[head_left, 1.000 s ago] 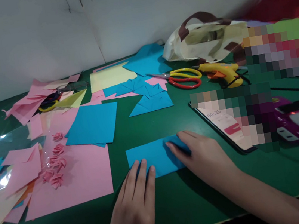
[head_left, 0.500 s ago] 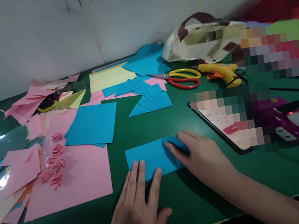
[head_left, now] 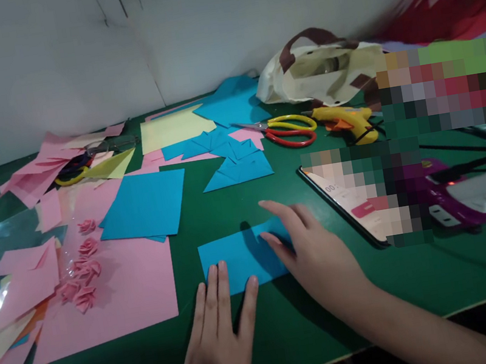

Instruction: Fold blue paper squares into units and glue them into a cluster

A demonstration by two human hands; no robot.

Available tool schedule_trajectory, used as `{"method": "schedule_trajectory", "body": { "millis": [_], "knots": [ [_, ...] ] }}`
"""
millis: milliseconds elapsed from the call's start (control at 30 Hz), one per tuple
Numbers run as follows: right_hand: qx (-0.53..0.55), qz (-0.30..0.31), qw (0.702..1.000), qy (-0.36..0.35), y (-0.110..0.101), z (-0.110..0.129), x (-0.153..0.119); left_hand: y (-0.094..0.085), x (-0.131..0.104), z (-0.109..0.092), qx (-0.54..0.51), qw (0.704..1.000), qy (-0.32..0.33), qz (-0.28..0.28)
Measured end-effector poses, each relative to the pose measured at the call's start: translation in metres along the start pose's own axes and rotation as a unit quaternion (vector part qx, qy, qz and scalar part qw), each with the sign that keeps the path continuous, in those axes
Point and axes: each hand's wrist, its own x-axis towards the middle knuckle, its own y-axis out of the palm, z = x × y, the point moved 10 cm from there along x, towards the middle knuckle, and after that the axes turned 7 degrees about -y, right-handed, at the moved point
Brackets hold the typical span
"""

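Blue paper rectangle (head_left: 237, 263): lying flat at six o'clock on the green table (head_left: 296, 346).
Left hand (head_left: 215, 328): resting flat across the paper's seven o'clock edge, grip apart.
Right hand (head_left: 328, 254): curving over the paper's three o'clock end, grip apart; contact being unclear.
Folded blue triangles (head_left: 241, 171): lying at twelve o'clock from the paper.
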Motion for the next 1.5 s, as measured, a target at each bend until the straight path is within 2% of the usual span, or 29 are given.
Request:
{"method": "schedule_trajectory", "body": {
  "millis": [100, 200, 300, 367, 433, 500, 567, 733, 800, 867, 933, 1100, 1167, 1300, 1400, 1500],
  "knots": [
    [-0.048, 0.001, 0.999, -0.001, -0.001, 0.000, -0.001, -0.003, 0.001, 0.001, -0.016, 1.000, -0.011, 0.003],
    [-0.052, 0.010, 0.999, 0.006, 0.000, -0.002, 0.000, -0.005, 0.003, 0.002, -0.021, 0.999, -0.023, -0.006],
    [-0.067, -0.003, 0.998, -0.019, -0.004, 0.002, 0.001, -0.007, 0.003, 0.000, -0.009, 1.000, -0.019, -0.014],
    [-0.071, -0.031, 0.995, -0.057, -0.011, 0.010, 0.002, -0.007, 0.003, -0.001, -0.010, 1.000, -0.013, -0.013],
    [-0.036, -0.043, 0.990, -0.131, -0.013, 0.027, -0.001, -0.008, 0.002, -0.001, -0.015, 1.000, -0.009, -0.012],
    [0.036, -0.024, 0.976, -0.212, -0.010, 0.044, -0.007, -0.009, 0.002, 0.001, -0.017, 1.000, -0.006, -0.014],
    [0.099, 0.002, 0.966, -0.238, -0.006, 0.053, -0.012, -0.010, 0.002, 0.002, -0.014, 1.000, 0.013, -0.015],
    [0.129, 0.041, 0.974, -0.184, 0.005, 0.046, -0.012, -0.009, 0.000, -0.001, 0.002, 0.998, 0.068, -0.013],
    [0.151, 0.065, 0.970, -0.178, 0.009, 0.045, -0.011, -0.010, 0.000, -0.002, -0.006, 0.998, 0.062, -0.022],
    [0.182, 0.091, 0.965, -0.165, 0.013, 0.042, -0.011, -0.009, 0.002, 0.002, -0.006, 0.999, 0.014, -0.029],
    [0.212, 0.114, 0.959, -0.152, 0.016, 0.040, -0.012, -0.009, 0.002, 0.000, 0.002, 0.999, -0.004, -0.036],
    [0.246, 0.155, 0.948, -0.133, 0.015, 0.039, -0.011, -0.008, 0.001, -0.001, 0.000, 1.000, 0.004, -0.025],
    [0.249, 0.165, 0.946, -0.128, 0.015, 0.038, -0.010, -0.008, 0.001, 0.001, -0.001, 1.000, 0.010, -0.023],
    [0.251, 0.168, 0.945, -0.126, 0.018, 0.037, -0.008, -0.007, -0.001, -0.006, 0.006, 0.998, 0.067, -0.020],
    [0.247, 0.164, 0.947, -0.125, 0.020, 0.037, -0.008, -0.006, 0.001, 0.001, 0.003, 1.000, 0.012, -0.025],
    [0.246, 0.165, 0.947, -0.126, 0.020, 0.037, -0.009, -0.007, 0.001, 0.000, 0.009, 0.999, 0.006, -0.031]
  ]
}}
